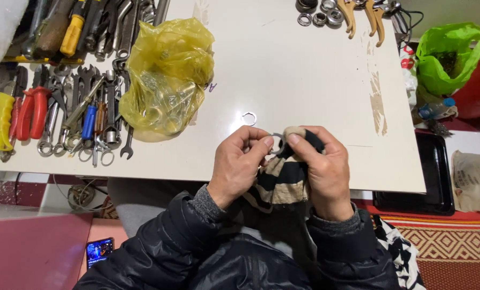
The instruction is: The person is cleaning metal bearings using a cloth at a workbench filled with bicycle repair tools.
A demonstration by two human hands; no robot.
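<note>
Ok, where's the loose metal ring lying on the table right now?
In the head view, the loose metal ring lies on the white table, just beyond the left hand and right of the yellow plastic bag.

Both hands meet at the near edge of the worktop, thumbs and forefingers pinched together. Left hand (239,164) curled, knuckles up; right hand (323,169) likewise. Dark padded sleeves cover both forearms.

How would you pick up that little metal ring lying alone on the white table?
Pinch the small ring across its thin rim from above. It lies flat on the table with bare space around it, so fingertips can slide under an edge; it is apart from both hands.
</note>
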